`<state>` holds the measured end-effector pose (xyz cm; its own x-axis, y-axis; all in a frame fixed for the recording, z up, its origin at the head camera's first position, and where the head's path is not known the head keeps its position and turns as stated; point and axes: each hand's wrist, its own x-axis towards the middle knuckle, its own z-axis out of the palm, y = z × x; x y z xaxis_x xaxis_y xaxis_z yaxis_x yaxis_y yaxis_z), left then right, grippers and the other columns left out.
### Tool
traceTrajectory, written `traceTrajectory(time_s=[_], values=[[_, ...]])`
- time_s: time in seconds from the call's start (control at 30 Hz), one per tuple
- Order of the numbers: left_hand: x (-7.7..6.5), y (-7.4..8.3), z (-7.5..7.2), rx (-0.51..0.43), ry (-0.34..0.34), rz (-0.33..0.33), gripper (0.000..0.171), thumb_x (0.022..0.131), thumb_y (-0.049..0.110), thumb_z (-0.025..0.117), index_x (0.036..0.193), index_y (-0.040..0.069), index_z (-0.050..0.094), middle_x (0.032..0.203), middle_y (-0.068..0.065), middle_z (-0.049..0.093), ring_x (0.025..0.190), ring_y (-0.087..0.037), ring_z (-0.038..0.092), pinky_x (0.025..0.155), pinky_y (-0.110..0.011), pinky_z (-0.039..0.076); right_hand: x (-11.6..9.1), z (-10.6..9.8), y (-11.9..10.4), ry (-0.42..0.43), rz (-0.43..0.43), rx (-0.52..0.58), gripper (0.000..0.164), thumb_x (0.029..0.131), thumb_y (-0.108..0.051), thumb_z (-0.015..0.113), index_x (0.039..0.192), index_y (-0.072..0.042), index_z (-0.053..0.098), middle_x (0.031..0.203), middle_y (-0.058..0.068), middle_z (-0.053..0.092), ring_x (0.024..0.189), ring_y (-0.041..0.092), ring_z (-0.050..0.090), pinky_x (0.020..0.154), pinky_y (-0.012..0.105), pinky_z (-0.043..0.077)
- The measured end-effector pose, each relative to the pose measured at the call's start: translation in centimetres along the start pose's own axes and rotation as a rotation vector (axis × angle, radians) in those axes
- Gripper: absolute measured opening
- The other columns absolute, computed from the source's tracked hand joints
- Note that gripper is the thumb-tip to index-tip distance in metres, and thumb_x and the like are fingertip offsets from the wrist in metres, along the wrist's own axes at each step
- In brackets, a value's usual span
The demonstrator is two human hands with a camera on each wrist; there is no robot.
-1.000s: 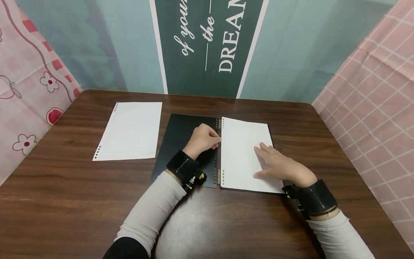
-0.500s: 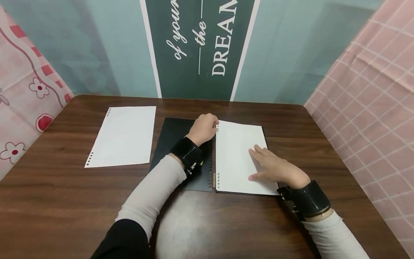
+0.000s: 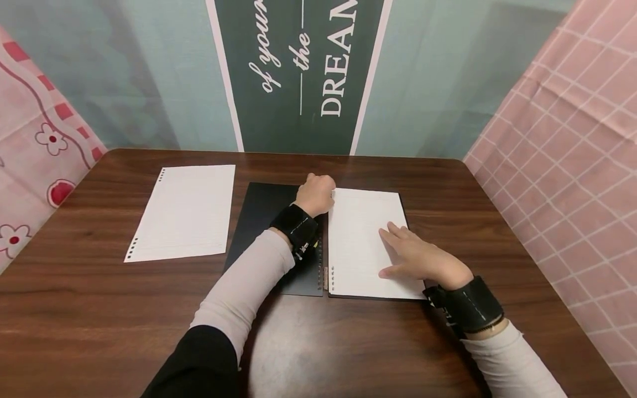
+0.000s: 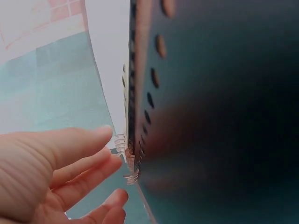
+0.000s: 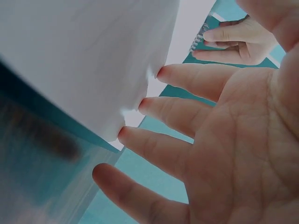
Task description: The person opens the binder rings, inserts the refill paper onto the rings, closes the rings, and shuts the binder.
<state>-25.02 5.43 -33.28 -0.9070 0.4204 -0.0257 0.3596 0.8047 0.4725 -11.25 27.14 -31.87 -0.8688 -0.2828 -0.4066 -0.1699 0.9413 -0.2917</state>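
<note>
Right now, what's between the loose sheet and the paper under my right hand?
In the head view, a strip of table, then the black cover and spine, partly hidden by your left hand.

The desk [image 3: 358, 348] gave passage between the sleeves [image 3: 244, 282] toward the paper [image 3: 358, 243]; the left hand [image 3: 317, 193] and right hand [image 3: 418, 254] obstructed its sides.

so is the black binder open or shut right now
Open: its left cover lies flat on the table, beside the white paper on its other half.
</note>
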Motion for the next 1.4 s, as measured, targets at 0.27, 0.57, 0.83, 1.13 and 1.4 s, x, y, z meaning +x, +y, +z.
traceTrajectory(time_s=[0.27,0.57,0.83,1.13,1.4], values=[[0.4,-0.3,0.4,0.06,-0.037,0.0,0.022,0.098,0.005,0.055,0.108,0.008,0.073,0.109,-0.01,0.07,0.104,-0.029,0.053,0.084,-0.045,0.051,0.1,-0.1,-0.4,-0.002,-0.008,-0.009,0.097,0.086,-0.047,0.073,0.156,0.0,0.025,0.162,0.029,0.014,0.147,0.054,0.013,0.108,0.074,0.023],[0.1,0.0,0.4,0.105,-0.098,0.03,0.026,0.099,0.009,0.055,0.12,0.011,0.07,0.122,-0.01,0.063,0.113,-0.032,0.049,0.092,-0.049,0.048,0.1,0.0,-0.2,-0.01,0.011,0.005,0.099,0.085,-0.051,0.073,0.157,-0.004,0.024,0.163,0.027,0.013,0.148,0.053,0.012,0.1,0.082,0.022],[-4.9,2.2,-1.7,0.176,-0.214,0.212,0.036,0.097,0.022,0.064,0.132,0.013,0.063,0.134,-0.007,0.061,0.121,-0.029,0.057,0.095,-0.044,0.051,0.4,0.1,0.0,-0.022,0.02,-0.025,0.098,0.086,-0.049,0.073,0.157,-0.004,0.023,0.164,0.026,0.012,0.148,0.052,0.012,0.103,0.079,0.024],[-10.3,3.6,-3.0,0.228,-0.388,0.508,0.019,0.093,0.012,0.066,0.111,0.014,0.072,0.111,0.002,0.072,0.098,-0.012,0.066,0.084,-0.03,0.054,0.5,-0.2,-0.1,0.01,-0.016,-0.024,0.096,0.086,-0.048,0.073,0.155,-0.001,0.027,0.162,0.029,0.016,0.146,0.055,0.015,0.106,0.075,0.026],[-12.5,3.0,-1.8,0.247,-0.422,0.552,0.025,0.085,-0.005,0.062,0.097,0.014,0.075,0.097,0.003,0.071,0.082,-0.011,0.064,0.07,-0.024,0.051,0.4,-0.1,0.1,0.017,-0.031,-0.003,0.094,0.087,-0.043,0.074,0.154,0.002,0.026,0.161,0.032,0.014,0.146,0.057,0.013,0.111,0.071,0.022]])
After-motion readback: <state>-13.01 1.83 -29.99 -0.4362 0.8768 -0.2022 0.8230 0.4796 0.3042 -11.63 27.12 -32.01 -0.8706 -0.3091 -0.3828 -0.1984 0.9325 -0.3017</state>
